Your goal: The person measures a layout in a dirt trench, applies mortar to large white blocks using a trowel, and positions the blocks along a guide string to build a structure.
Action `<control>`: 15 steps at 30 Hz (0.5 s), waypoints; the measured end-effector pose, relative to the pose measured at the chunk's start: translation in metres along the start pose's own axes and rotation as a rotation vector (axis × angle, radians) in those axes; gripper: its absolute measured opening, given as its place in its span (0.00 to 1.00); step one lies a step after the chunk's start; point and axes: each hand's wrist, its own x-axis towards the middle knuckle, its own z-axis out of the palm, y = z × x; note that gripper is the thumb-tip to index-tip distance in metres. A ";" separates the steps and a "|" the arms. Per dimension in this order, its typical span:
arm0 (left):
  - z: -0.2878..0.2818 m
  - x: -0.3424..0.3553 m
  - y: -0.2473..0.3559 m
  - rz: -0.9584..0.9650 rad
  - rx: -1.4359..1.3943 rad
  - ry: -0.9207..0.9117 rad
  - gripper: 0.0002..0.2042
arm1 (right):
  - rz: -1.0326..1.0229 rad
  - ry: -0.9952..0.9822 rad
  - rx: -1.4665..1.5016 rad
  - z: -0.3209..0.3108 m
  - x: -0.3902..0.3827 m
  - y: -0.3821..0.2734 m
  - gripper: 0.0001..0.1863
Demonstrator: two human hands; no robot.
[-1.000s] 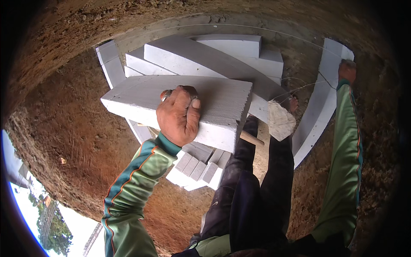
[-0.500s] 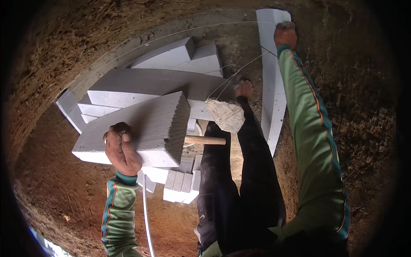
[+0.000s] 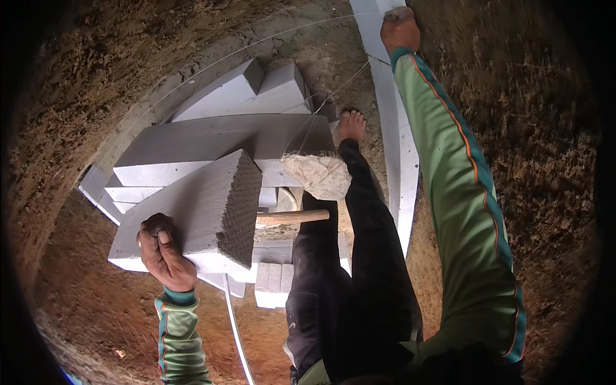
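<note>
My left hand [image 3: 165, 253] rests curled on a large light-grey block [image 3: 199, 205] with a rough, ridged end face. Its fingers are closed, and what they hold, if anything, is hidden. At the far right, my right hand [image 3: 399, 31] is a fist on the top of a long pale row of blocks [image 3: 391, 115]. A thin string [image 3: 282, 35] runs in from the left to this fist; I cannot see whether the fingers grip it. Beside my leg is a pale lump wound with string [image 3: 317, 174], with strands leading up to the block row.
More grey blocks [image 3: 218, 138] are stacked at the left, with cut blocks [image 3: 240, 90] behind them. A wooden handle [image 3: 292, 217] pokes out beside my leg. Small blocks [image 3: 274, 279] and a thin white strip [image 3: 237, 327] lie nearer. Rough earthen walls [image 3: 500, 96] rise on both sides.
The whole view has shifted, with blocks and legs now further left. My right fist appears higher and further left, still on the block row. My left hand stays on the large block.
</note>
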 end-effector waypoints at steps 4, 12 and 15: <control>-0.008 0.005 0.004 -0.111 -0.108 -0.003 0.12 | 0.012 -0.074 0.346 -0.008 -0.012 -0.005 0.07; 0.085 0.112 0.115 0.192 -0.435 -0.250 0.07 | 0.008 -0.126 0.809 -0.099 -0.071 -0.067 0.09; 0.165 0.156 0.143 0.321 -0.444 -0.282 0.05 | -0.041 -0.106 0.859 -0.140 -0.101 -0.113 0.07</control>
